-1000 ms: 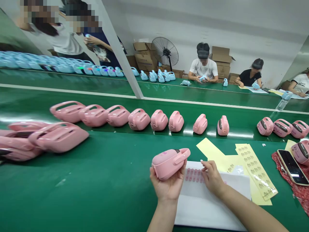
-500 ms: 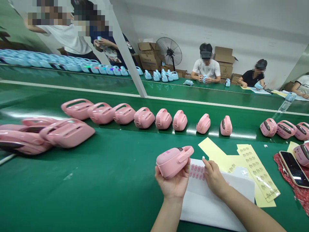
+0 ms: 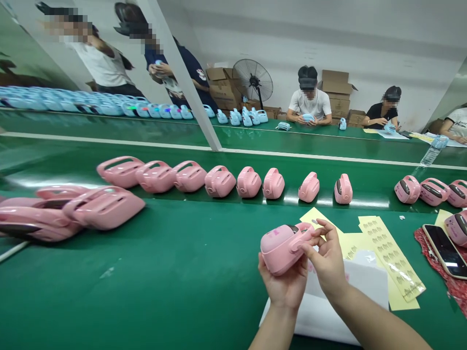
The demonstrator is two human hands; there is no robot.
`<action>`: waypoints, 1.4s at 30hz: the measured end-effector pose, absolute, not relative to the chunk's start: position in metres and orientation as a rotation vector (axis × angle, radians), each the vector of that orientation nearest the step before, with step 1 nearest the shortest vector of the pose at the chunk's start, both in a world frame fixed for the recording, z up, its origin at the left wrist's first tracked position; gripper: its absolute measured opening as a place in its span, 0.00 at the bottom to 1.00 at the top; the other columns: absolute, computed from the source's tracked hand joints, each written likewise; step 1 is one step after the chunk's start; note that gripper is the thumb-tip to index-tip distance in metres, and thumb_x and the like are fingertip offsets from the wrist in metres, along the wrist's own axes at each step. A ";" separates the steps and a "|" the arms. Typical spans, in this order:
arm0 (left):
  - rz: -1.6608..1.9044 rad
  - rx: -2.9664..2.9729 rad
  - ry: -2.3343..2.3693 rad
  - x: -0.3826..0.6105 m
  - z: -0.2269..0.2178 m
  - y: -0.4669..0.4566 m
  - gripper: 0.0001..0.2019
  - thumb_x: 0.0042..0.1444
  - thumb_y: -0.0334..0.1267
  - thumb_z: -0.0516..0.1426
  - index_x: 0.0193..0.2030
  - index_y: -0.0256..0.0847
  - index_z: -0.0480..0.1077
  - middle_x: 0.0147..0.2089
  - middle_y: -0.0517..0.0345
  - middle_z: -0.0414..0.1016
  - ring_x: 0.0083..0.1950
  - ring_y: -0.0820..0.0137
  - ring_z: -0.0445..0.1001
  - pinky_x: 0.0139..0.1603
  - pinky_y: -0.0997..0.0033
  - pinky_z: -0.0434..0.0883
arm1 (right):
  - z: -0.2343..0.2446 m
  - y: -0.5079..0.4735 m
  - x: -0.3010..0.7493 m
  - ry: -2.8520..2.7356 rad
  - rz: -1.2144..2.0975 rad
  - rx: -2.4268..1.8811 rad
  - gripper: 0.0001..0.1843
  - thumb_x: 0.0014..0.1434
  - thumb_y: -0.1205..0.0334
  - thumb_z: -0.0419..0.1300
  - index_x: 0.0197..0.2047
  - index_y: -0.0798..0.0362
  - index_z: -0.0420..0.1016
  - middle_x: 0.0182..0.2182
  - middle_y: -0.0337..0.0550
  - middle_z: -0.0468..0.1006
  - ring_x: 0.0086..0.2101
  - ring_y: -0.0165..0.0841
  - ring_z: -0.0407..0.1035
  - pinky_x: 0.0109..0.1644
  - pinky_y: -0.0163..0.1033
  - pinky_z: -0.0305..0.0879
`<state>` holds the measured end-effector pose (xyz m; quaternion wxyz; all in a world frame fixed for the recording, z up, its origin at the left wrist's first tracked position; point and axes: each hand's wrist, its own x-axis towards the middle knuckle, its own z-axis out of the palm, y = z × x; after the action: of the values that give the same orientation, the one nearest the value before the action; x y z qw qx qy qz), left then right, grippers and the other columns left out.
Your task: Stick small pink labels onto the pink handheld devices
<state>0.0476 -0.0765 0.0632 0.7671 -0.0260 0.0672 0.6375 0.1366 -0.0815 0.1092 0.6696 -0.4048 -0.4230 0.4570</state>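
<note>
Low at the centre of the frame, a pink casing (image 3: 280, 248) is being gripped from beneath by the left hand (image 3: 286, 287), fingers curled closed around its body, just above a white sheet (image 3: 365, 287) on the green counter (image 3: 182, 282). Its handle end is being pinched by the right hand (image 3: 328, 260), thumb and forefinger closed on it. Yellow sticker sheets (image 3: 390, 253) are lying just right of the hands, a phone (image 3: 443, 250) at the right edge. Across the middle, a row of pink units (image 3: 219, 181) is sitting in line.
</note>
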 end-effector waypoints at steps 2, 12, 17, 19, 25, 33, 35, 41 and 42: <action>1.361 -0.082 0.157 0.050 0.064 -0.078 0.32 0.50 0.47 0.54 0.61 0.38 0.55 0.46 0.44 0.76 0.40 0.62 0.77 0.41 0.68 0.74 | 0.109 -0.082 0.133 -0.933 1.038 -0.921 0.26 0.47 0.59 0.64 0.47 0.47 0.58 0.33 0.36 0.64 0.32 0.32 0.71 0.43 0.44 0.71; 1.350 -0.039 0.011 0.054 0.061 -0.079 0.25 0.51 0.44 0.53 0.54 0.32 0.65 0.47 0.38 0.75 0.44 0.61 0.76 0.46 0.67 0.72 | 0.108 -0.084 0.128 -0.838 0.946 -0.925 0.25 0.46 0.62 0.63 0.47 0.48 0.59 0.32 0.34 0.64 0.28 0.27 0.70 0.41 0.41 0.71; 1.306 0.045 -0.102 0.054 0.056 -0.079 0.24 0.53 0.44 0.52 0.55 0.34 0.65 0.51 0.38 0.74 0.50 0.58 0.74 0.51 0.65 0.70 | 0.101 -0.084 0.124 -0.838 0.817 -0.941 0.23 0.49 0.63 0.61 0.48 0.48 0.59 0.31 0.34 0.65 0.31 0.29 0.71 0.47 0.44 0.68; 1.297 0.048 -0.106 0.054 0.055 -0.080 0.25 0.53 0.44 0.52 0.56 0.34 0.64 0.51 0.39 0.73 0.51 0.58 0.73 0.52 0.64 0.69 | 0.098 -0.083 0.123 -0.869 0.767 -0.952 0.22 0.51 0.64 0.60 0.48 0.48 0.58 0.31 0.34 0.65 0.31 0.30 0.70 0.47 0.45 0.67; 1.254 0.090 -0.105 0.055 0.057 -0.081 0.22 0.53 0.45 0.52 0.52 0.34 0.69 0.51 0.42 0.74 0.52 0.60 0.73 0.55 0.65 0.66 | 0.088 -0.085 0.124 -1.123 0.502 -1.029 0.20 0.56 0.68 0.53 0.52 0.47 0.57 0.33 0.38 0.64 0.32 0.30 0.67 0.45 0.45 0.67; 1.265 0.187 -0.068 0.046 0.047 -0.079 0.23 0.51 0.44 0.54 0.52 0.35 0.69 0.54 0.44 0.73 0.54 0.58 0.71 0.55 0.64 0.67 | 0.073 -0.064 0.157 -1.278 0.277 -1.295 0.29 0.57 0.63 0.52 0.60 0.47 0.48 0.50 0.52 0.60 0.42 0.38 0.66 0.45 0.51 0.66; 1.329 0.153 0.014 0.038 0.045 -0.078 0.23 0.49 0.44 0.56 0.52 0.38 0.68 0.52 0.45 0.74 0.53 0.56 0.71 0.54 0.60 0.69 | 0.057 -0.058 0.167 -1.328 0.323 -1.309 0.28 0.58 0.68 0.47 0.61 0.48 0.47 0.48 0.51 0.61 0.39 0.36 0.69 0.45 0.50 0.67; 1.532 0.034 0.230 0.020 0.053 -0.072 0.28 0.41 0.44 0.60 0.52 0.38 0.66 0.48 0.46 0.77 0.49 0.57 0.75 0.48 0.63 0.73 | 0.005 -0.061 0.164 -1.799 0.249 -1.310 0.43 0.49 0.78 0.48 0.65 0.46 0.39 0.45 0.51 0.65 0.36 0.37 0.70 0.40 0.50 0.68; 1.546 0.023 0.281 0.020 0.056 -0.072 0.28 0.40 0.46 0.61 0.50 0.39 0.67 0.47 0.47 0.77 0.47 0.58 0.76 0.46 0.62 0.74 | 0.000 -0.062 0.162 -1.841 0.210 -1.293 0.44 0.49 0.79 0.47 0.66 0.46 0.37 0.44 0.51 0.66 0.36 0.37 0.70 0.40 0.50 0.68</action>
<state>0.0200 -0.0716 0.0557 0.7068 0.0103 0.1266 0.6959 0.1615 -0.0620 -0.0003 0.4271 -0.5175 -0.7368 0.0839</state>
